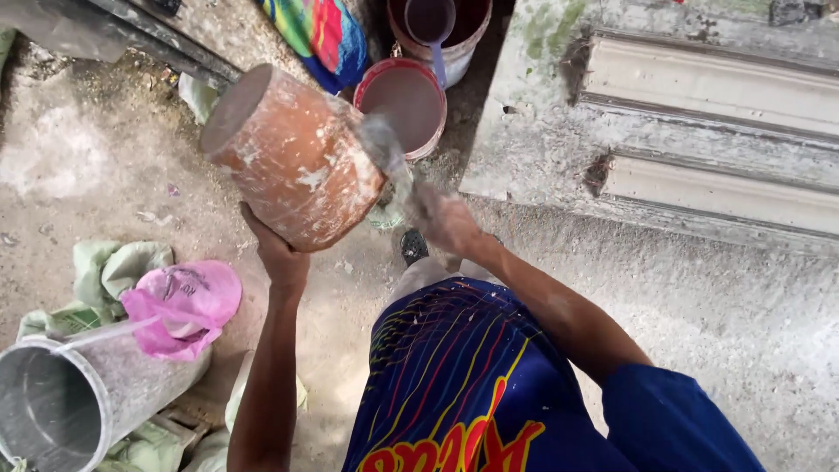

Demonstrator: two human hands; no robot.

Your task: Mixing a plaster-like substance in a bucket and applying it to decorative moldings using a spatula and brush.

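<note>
My left hand [278,253] holds a plaster-spattered orange bucket [293,157] from below, tipped on its side with its base toward the upper left. My right hand [446,223], coated in grey-white paste, is at the bucket's mouth and blurred by motion; a smear of wet paste [384,149] hangs between it and the rim. Whether that hand's fingers grip anything is unclear. Below the bucket are my blue patterned shorts [454,376] and one foot.
A red-rimmed bucket [404,98] and a second bucket with a scoop [441,26] stand on the ground beyond. A metal pail [70,402], pink bag [188,306] and green sacks lie at left. White moulded cornice strips [699,122] rest at right.
</note>
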